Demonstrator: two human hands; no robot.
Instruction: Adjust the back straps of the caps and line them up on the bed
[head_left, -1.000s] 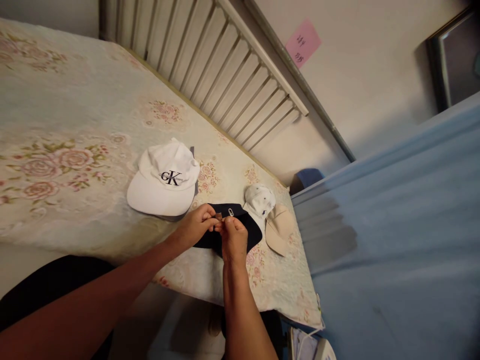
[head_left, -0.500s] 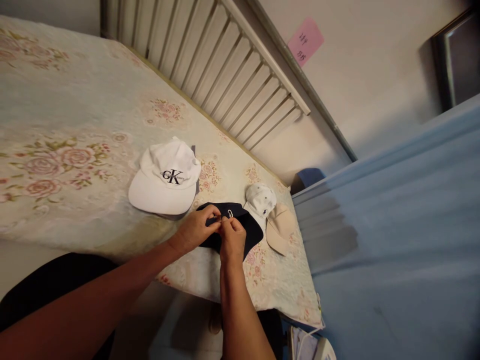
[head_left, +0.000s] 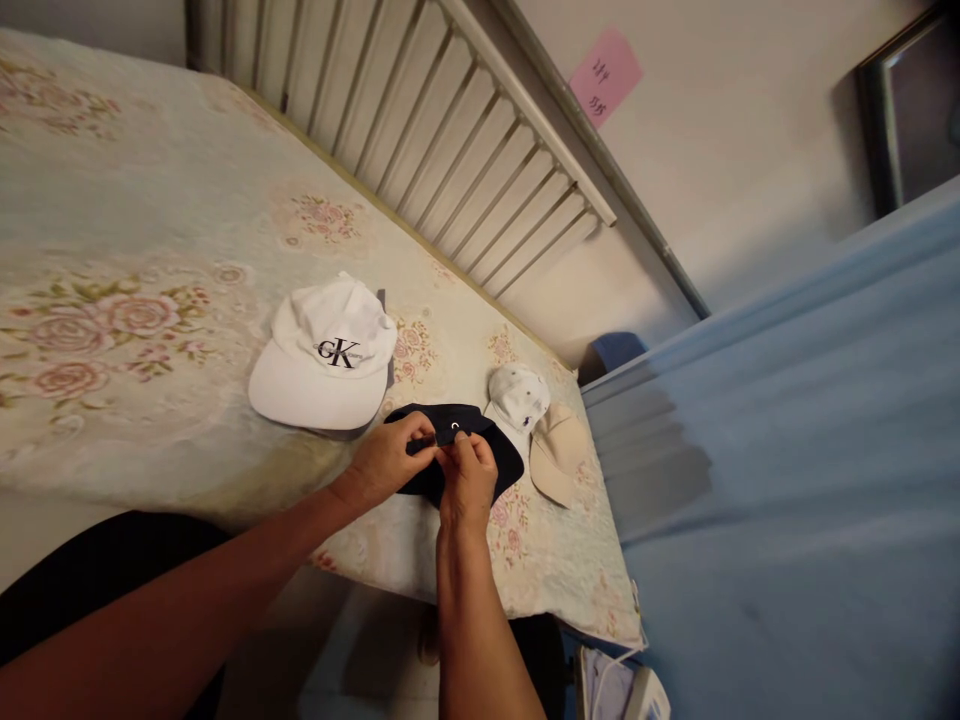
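Note:
A black cap [head_left: 504,458] lies on the flowered cloth, with both my hands at its back strap [head_left: 445,438]. My left hand [head_left: 386,458] pinches the dark strap end between thumb and fingers. Close beside it, my right hand [head_left: 466,478] is closed on the same strap, the thumb on top. A small bright metal buckle [head_left: 454,427] shows just above the right fingertips, partly covered. To the left sits a white cap [head_left: 330,352] with black lettering. Right of the black cap are a smaller white cap [head_left: 517,395] and a beige cap [head_left: 559,450].
The floral tablecloth [head_left: 150,400] covers the table, whose front edge runs below my forearms. A white radiator [head_left: 427,130] stands along the far side. A blue curtain [head_left: 765,480] hangs at the right. A dark blue item [head_left: 619,350] sits in the far corner.
My fingers have moved slightly apart along the strap, and more dark strap shows between them. The right thumb now covers part of the buckle. The other caps stay in place.

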